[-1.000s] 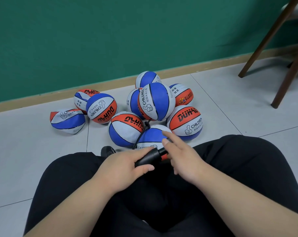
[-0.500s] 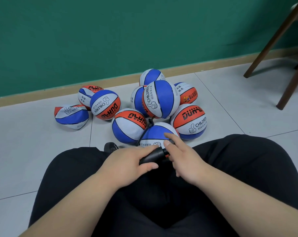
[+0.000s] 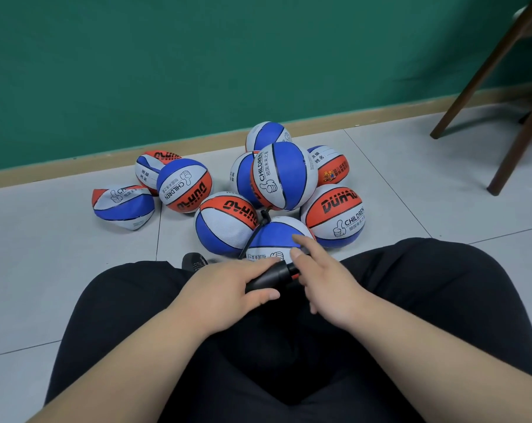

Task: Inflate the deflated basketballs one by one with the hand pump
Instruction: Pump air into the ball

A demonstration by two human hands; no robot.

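Grey floor tiles (image 3: 60,270) carry blue-white-orange basketballs (image 3: 284,175), some crumpled.

basketballs (image 3: 225,224): pebbled matt rubber | pump (image 3: 267,277): smooth black plastic | floor (image 3: 45,254): glossy tile

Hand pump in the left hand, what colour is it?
Black hand pump with a red band at its far end; head view shows it.

A matte dark green wall (image 3: 197,71) meets a pale grey tiled floor (image 3: 45,254) along a tan wooden skirting board (image 3: 60,172), with slanted dark brown wooden furniture legs (image 3: 484,68) at the right.
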